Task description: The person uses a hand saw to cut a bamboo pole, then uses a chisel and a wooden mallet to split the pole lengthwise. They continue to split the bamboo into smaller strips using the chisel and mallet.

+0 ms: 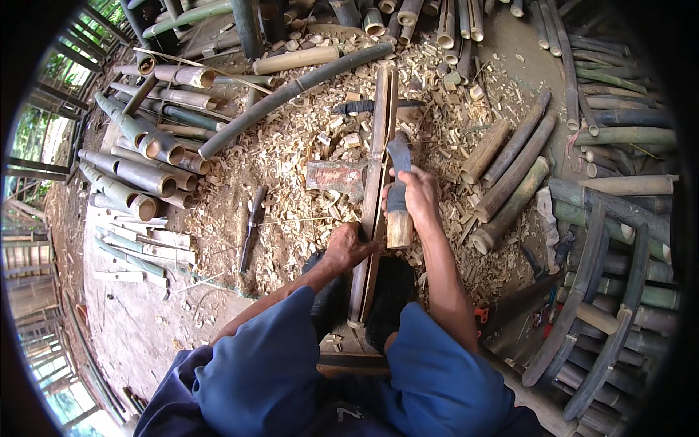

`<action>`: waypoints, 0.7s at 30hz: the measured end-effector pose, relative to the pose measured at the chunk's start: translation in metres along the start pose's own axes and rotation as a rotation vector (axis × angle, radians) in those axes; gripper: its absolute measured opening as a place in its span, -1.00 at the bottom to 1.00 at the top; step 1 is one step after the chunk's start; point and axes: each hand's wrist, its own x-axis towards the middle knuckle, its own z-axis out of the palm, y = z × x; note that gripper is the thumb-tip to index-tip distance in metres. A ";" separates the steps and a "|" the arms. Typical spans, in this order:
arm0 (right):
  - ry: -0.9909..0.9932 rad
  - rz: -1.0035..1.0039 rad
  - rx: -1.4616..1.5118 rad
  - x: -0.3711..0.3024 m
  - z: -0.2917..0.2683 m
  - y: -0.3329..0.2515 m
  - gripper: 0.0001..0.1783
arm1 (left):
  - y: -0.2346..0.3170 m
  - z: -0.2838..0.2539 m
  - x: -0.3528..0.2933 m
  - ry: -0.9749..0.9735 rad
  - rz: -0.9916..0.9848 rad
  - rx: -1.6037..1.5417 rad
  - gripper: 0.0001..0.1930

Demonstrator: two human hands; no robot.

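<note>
You have wood chips [306, 138] littering the floor ahead, a long curved green bamboo pole [291, 91] lying across them, cut bamboo tubes [138, 167] stacked to your left, thicker brown lengths [510, 175] to your right, and a small knife [251, 226] lying near the chips.

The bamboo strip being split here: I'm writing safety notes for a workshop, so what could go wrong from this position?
1. The left hand grips the split bamboo strip just below the heavy knife in the right hand; a slip could cut it.
2. The strip runs down between the person's feet, so a blade breaking through might reach them.
3. The bamboo chips underfoot look loose, so footing could shift.
</note>
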 end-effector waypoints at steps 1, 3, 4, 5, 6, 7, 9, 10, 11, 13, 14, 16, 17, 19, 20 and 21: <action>0.013 -0.013 -0.023 0.005 -0.002 -0.011 -0.69 | 0.004 -0.002 -0.001 -0.021 -0.004 -0.032 -0.41; 0.018 -0.073 -0.045 0.036 -0.009 -0.026 -0.69 | 0.006 0.000 -0.003 -0.016 -0.011 -0.010 -0.45; -0.020 -0.073 -0.018 0.049 -0.007 -0.036 -0.70 | 0.004 0.001 -0.006 -0.030 -0.029 -0.004 -0.45; -0.003 -0.099 -0.058 0.065 -0.004 -0.047 -0.70 | 0.005 0.000 -0.001 -0.031 -0.031 0.005 -0.45; 0.014 -0.111 -0.101 0.076 -0.002 -0.052 -0.71 | 0.003 0.001 0.000 -0.040 -0.045 0.009 -0.46; -0.004 -0.066 -0.100 0.083 -0.005 -0.057 -0.70 | 0.003 -0.001 -0.001 -0.042 -0.011 -0.051 -0.44; -0.046 -0.020 -0.110 0.089 -0.015 -0.070 -0.72 | 0.004 -0.004 0.001 -0.055 -0.016 -0.043 -0.43; -0.087 -0.018 -0.145 0.096 -0.016 -0.074 -0.70 | 0.005 -0.004 0.000 -0.060 -0.018 -0.039 -0.43; -0.092 -0.019 -0.157 0.097 -0.017 -0.072 -0.69 | 0.006 -0.003 -0.002 -0.066 -0.041 -0.012 -0.43; -0.077 -0.041 -0.162 0.111 -0.013 -0.077 -0.68 | 0.005 -0.005 -0.003 -0.053 -0.030 -0.022 -0.43; -0.054 -0.048 -0.161 0.119 -0.010 -0.083 -0.67 | 0.005 -0.005 -0.004 -0.047 -0.024 -0.027 -0.44; -0.032 -0.047 -0.150 0.132 -0.001 -0.096 -0.68 | 0.000 -0.006 -0.005 -0.039 0.020 -0.069 -0.42; -0.013 -0.040 -0.166 0.137 0.004 -0.108 -0.69 | -0.001 -0.008 -0.004 -0.055 0.020 -0.086 -0.41; -0.019 0.003 -0.172 0.146 -0.006 -0.120 -0.69 | 0.016 -0.012 -0.007 -0.116 -0.026 -0.084 -0.40; -0.073 -0.023 -0.153 0.145 -0.018 -0.121 -0.70 | 0.015 -0.009 -0.004 -0.127 -0.020 -0.091 -0.40; -0.102 -0.015 -0.162 0.141 -0.018 -0.124 -0.70 | 0.009 -0.009 -0.002 -0.118 -0.022 -0.094 -0.39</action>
